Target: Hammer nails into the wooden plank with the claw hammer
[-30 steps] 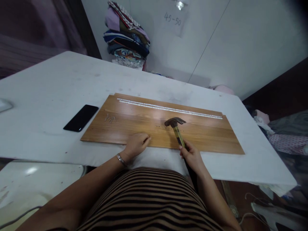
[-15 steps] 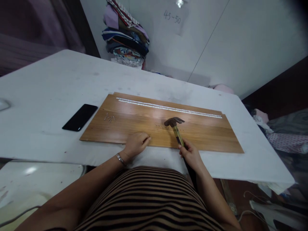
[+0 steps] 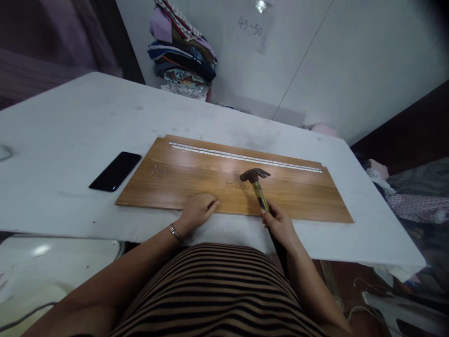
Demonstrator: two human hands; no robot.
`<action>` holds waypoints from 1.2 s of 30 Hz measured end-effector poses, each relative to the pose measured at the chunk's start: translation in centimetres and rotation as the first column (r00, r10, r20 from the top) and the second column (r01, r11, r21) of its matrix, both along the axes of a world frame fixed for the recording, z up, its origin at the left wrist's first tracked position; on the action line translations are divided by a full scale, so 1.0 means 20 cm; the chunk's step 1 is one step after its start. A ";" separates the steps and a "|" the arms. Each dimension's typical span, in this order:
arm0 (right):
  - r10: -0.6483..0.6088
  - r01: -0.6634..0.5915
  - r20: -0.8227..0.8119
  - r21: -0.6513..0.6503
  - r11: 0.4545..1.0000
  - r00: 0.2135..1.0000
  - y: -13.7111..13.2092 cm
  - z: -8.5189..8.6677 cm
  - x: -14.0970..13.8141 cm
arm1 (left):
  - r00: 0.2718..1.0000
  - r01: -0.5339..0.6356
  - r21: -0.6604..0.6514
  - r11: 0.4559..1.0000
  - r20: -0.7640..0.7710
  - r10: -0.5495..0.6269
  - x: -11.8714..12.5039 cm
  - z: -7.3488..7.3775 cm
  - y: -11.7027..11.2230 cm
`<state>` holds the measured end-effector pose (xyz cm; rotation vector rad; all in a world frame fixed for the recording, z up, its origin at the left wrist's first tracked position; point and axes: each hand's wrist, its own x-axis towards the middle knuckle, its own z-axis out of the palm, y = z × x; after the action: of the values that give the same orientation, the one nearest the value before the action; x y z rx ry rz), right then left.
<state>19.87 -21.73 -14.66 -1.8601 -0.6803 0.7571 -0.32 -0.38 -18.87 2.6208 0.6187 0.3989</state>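
My right hand [image 3: 279, 226] grips a claw hammer [image 3: 258, 191] by the lower part of its yellow and black handle. The rusty head is tilted away from me over the middle of a wooden board [image 3: 301, 199]. My left hand [image 3: 198, 209], a metal bracelet at its wrist, rests curled into a fist on the board's near edge. Its fingers are folded under, hiding whatever they may hold. Several nails [image 3: 160, 172] lie loose at the board's left end. Small dark marks or holes [image 3: 233, 184] dot the wood near the hammer head.
Two thin white ruled strips [image 3: 245, 157] run along the board's far side. A black phone [image 3: 115, 172] lies left of the board on the white table [image 3: 70, 121]. Folded fabrics [image 3: 184, 51] are stacked against the wall at the back. A white stool or chair seat [image 3: 42, 262] stands at lower left.
The hammer head has shifted very slightly right and away from me relative to the board. My left hand stays put, and the view has moved a little.
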 end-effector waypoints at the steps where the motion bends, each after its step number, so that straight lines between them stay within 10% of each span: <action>1: 0.000 0.000 0.003 0.007 1.000 1.000 0.00 0.00 0.00 | 1.000 0.002 0.005 1.000 0.005 -0.002 0.00 0.00 0.00; 36: 0.017 -0.017 0.007 -0.029 0.999 1.000 0.00 -0.01 -0.01 | 1.000 0.011 0.022 1.000 -0.013 -0.011 0.00 0.00 0.00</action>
<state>19.76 -21.79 -14.78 -1.8867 -0.6943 0.7753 -0.32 -0.42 -18.89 2.6486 0.6067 0.3884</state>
